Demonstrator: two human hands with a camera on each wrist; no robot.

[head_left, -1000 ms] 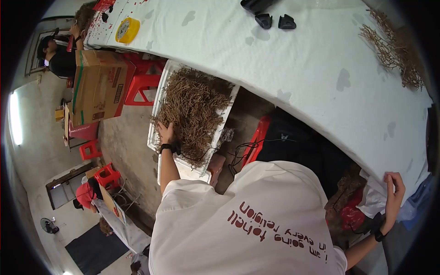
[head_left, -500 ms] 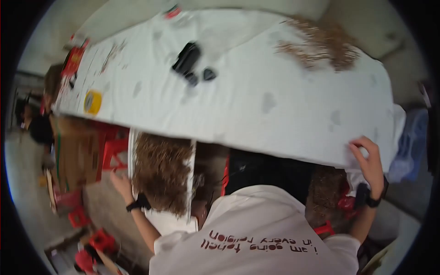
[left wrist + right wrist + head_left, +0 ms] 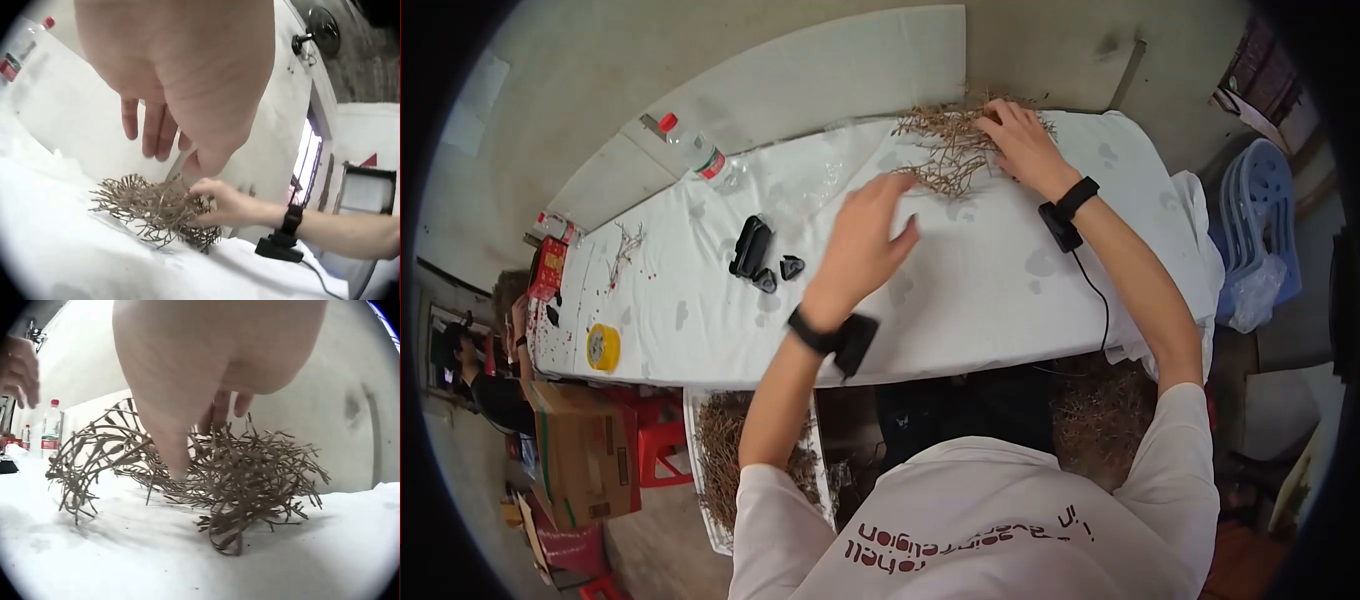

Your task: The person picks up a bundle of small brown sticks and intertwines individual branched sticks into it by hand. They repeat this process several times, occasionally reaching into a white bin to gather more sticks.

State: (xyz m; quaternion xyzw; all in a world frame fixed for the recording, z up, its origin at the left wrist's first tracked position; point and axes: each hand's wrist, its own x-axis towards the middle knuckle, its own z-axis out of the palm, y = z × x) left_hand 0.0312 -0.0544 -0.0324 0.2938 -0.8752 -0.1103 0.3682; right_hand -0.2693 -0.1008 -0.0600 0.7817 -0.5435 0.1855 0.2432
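Note:
A tangle of dry brown twigs [image 3: 948,150] lies near the far edge of the white-covered table [image 3: 960,300]. My right hand [image 3: 1028,150] is at its right end; in the right wrist view thumb and fingers reach down among the twigs [image 3: 250,469], pinching some, with fingertips partly hidden. My left hand [image 3: 865,240] hovers over the table just left of the tangle, fingers extended and thumb apart, holding nothing. From the left wrist, its fingers [image 3: 152,128] hang above the twigs, and the right hand [image 3: 225,203] shows behind, curled around their edge.
Black plastic parts [image 3: 750,247], a yellow tape roll [image 3: 603,347] and a water bottle [image 3: 700,155] are on the table. Below its front edge stands a white box [image 3: 693,430] of similar twigs. A cable runs from my right wrist. Blue stacked stools [image 3: 1260,210] stand at right.
My left hand has left the twig box below and come up over the table. My right hand has moved from the table's front edge to the tangle at the back. The view has turned too.

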